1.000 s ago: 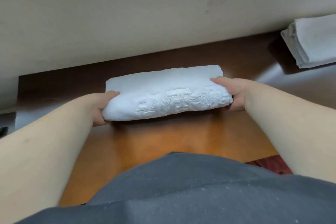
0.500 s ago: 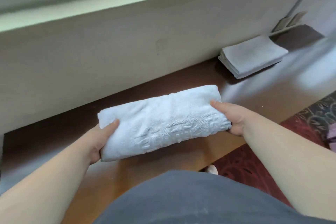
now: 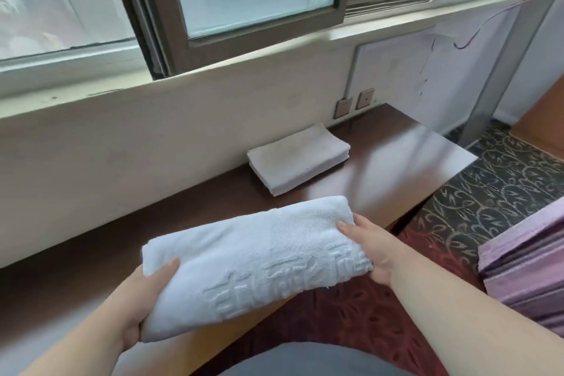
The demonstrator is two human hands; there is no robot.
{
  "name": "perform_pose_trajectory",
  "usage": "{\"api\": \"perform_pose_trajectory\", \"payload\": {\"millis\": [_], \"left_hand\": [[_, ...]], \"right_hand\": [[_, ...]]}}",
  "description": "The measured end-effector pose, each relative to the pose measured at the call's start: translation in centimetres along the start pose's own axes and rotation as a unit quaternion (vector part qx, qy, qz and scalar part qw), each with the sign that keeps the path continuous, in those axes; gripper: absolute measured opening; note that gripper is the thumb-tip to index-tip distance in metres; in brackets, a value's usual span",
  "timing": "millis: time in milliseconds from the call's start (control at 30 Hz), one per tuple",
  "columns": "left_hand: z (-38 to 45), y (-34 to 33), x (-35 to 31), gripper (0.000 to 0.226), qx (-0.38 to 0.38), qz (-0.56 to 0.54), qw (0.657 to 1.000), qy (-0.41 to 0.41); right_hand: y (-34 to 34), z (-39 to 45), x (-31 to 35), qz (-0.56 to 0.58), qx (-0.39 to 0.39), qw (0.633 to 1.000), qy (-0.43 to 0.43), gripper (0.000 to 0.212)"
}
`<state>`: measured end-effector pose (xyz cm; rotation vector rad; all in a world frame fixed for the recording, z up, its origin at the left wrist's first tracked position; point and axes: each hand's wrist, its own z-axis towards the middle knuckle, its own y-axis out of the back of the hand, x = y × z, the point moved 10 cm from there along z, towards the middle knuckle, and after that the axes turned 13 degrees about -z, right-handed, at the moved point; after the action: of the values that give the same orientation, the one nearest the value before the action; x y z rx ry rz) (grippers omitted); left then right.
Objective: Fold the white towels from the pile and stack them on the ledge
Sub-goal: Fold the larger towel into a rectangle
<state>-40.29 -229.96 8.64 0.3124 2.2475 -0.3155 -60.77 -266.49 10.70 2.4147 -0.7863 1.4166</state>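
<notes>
A folded white towel (image 3: 253,265) with raised lettering is held off the dark wooden ledge (image 3: 406,168), above its front edge. My left hand (image 3: 143,305) grips the towel's left end, thumb on top. My right hand (image 3: 370,250) grips its right end, thumb on top, fingers hidden underneath. Further right on the ledge, against the wall, lies a stack of folded white towels (image 3: 297,159).
A cream wall and a sliding window (image 3: 244,0) rise behind the ledge. Two wall sockets (image 3: 354,104) sit above its far end. A stack of pink sheets (image 3: 531,268) stands at the right on the patterned carpet (image 3: 488,192).
Both hands have lifted the folded towel off the ledge and carried it to the right. The view has swung up and right, bringing the window and the stack into sight.
</notes>
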Motion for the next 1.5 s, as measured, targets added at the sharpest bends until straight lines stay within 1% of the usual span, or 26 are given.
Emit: {"api": "perform_pose_trajectory", "payload": {"millis": [133, 233, 400, 533, 667, 733, 867, 1067, 1200, 1300, 1333, 1400, 1500], "left_hand": [[-0.2, -7.4, 0.8, 0.026, 0.007, -0.019, 1.000, -0.003], [0.3, -10.5, 0.0, 0.025, -0.003, -0.026, 1.000, -0.010], [2.8, -13.4, -3.0, 0.024, -0.004, -0.028, 0.999, -0.029], [6.9, -15.4, -6.2, 0.031, -0.012, -0.036, 0.999, -0.038], [11.2, -18.0, -9.1, 0.025, -0.025, -0.047, 0.998, -0.043], [13.4, -19.1, -10.0, 0.025, -0.043, -0.042, 0.997, -0.038], [18.3, -21.1, -11.0, 0.042, -0.086, -0.039, 0.995, -0.027], [23.7, -22.4, -11.6, 0.058, -0.178, -0.014, 0.984, -0.017], [26.8, -22.5, -11.3, 0.064, -0.218, 0.002, 0.976, -0.016], [28.3, -22.7, -10.0, 0.066, -0.242, 0.038, 0.970, 0.001], [28.6, -22.7, -9.2, 0.066, -0.247, 0.054, 0.967, 0.010], [28.6, -22.5, -7.7, 0.065, -0.257, 0.090, 0.962, 0.018], [28.9, -22.6, -7.8, 0.064, -0.264, 0.113, 0.958, -0.001]], "right_hand": [[6.8, 0.6, 1.9, -0.009, -0.009, 1.000, 0.006, 0.032], [9.7, 2.2, 3.3, -0.018, 0.001, 1.000, 0.008, 0.035], [10.9, 6.7, 6.6, -0.039, 0.017, 0.999, 0.018, 0.045], [11.7, 11.5, 10.3, -0.066, 0.023, 0.997, 0.035, 0.035], [13.0, 16.2, 14.0, -0.083, 0.009, 0.995, 0.057, 0.032], [13.6, 18.6, 15.0, -0.099, 0.001, 0.993, 0.057, 0.033], [15.0, 24.5, 17.2, -0.125, -0.004, 0.991, 0.051, 0.031], [14.8, 35.6, 21.2, -0.193, 0.055, 0.979, 0.026, 0.029], [14.2, 42.5, 21.2, -0.233, 0.079, 0.969, 0.008, 0.028], [14.6, 45.5, 18.5, -0.256, 0.080, 0.963, -0.020, 0.023], [14.8, 45.9, 17.3, -0.268, 0.082, 0.959, -0.030, 0.027], [15.5, 46.5, 15.5, -0.310, 0.080, 0.946, -0.040, 0.043], [16.4, 46.8, 14.8, -0.357, 0.056, 0.932, -0.041, 0.060]]}}
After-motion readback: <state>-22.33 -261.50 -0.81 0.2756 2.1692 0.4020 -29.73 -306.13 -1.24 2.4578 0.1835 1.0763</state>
